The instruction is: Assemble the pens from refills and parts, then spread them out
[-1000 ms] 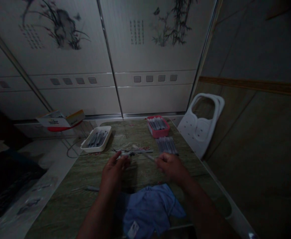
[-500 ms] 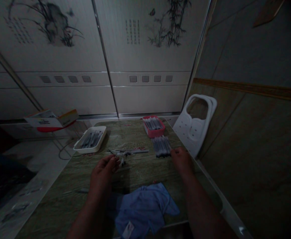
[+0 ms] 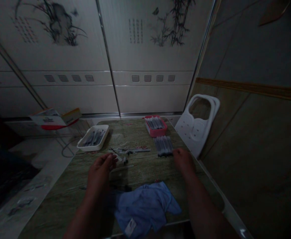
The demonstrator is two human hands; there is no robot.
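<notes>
My left hand (image 3: 101, 168) is over the table's left middle, its fingers pinched together. Whatever may be between them is too dark to make out. Beside its fingertips lie small loose parts (image 3: 125, 160), some white and some black. My right hand (image 3: 184, 161) is closed at the near right corner of a row of clear, slim pen-like tubes (image 3: 163, 145) with dark near ends. Its fingertips are too dim to show whether one of the tubes is gripped. Behind the row, a pink basket (image 3: 158, 133) holds more of these tubes.
A white tray (image 3: 105, 139) with dark pen-like pieces stands at the back left. Across the middle lies a thin grey strip (image 3: 142, 150). A blue cloth (image 3: 144, 207) is crumpled at the near edge. White folding chairs (image 3: 194, 129) lean by the right wall.
The view has shifted slightly, so the scene sits a little further right. My left hand has drawn slightly left, away from the small parts. My right hand stays beside the row.
</notes>
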